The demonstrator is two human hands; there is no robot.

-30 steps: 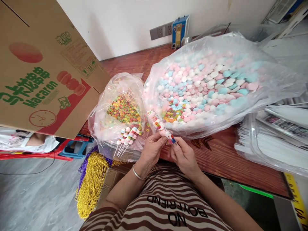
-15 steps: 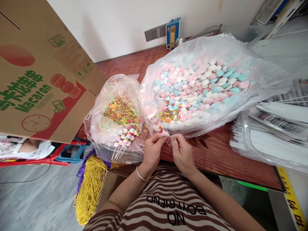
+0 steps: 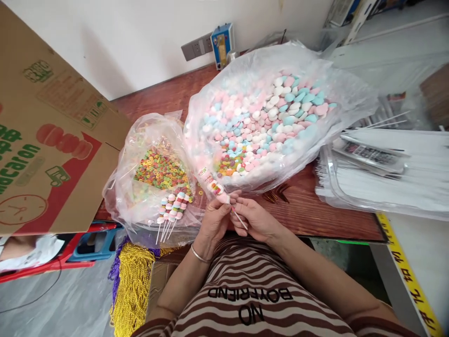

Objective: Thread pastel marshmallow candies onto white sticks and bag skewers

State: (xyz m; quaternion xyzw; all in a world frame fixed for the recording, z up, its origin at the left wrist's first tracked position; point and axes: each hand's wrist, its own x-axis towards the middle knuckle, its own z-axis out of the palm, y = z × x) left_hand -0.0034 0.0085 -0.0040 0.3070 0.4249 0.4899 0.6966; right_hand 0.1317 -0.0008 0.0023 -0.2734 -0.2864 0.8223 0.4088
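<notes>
A candy skewer (image 3: 214, 187) in a printed clear wrapper points up and left, its white stick (image 3: 241, 220) slanting down to the right. My left hand (image 3: 214, 221) grips the gathered lower end of the wrapper between thumb and fingers. Against that same neck, my right hand (image 3: 258, 219) pinches with thumb and forefinger, while its other fingers lie behind the stick. To the left, several unwrapped candy skewers (image 3: 172, 206) rest on a clear bag of small coloured candy rings (image 3: 161, 166). Behind my hands spreads a large clear bag of pink, white and blue candies (image 3: 259, 124).
A cardboard box (image 3: 66, 121) stands at left. On the right lie white sticks (image 3: 393, 182) in a clear plastic package, with a stack of flat printed wrappers (image 3: 372, 157) on top. Brown twist ties (image 3: 277, 194) lie near the table edge. A blue device (image 3: 222, 44) stands by the wall.
The view has shifted to the right. My right hand has turned and loosened its fingers at the wrapper's neck, and the white stick now shows below it.
</notes>
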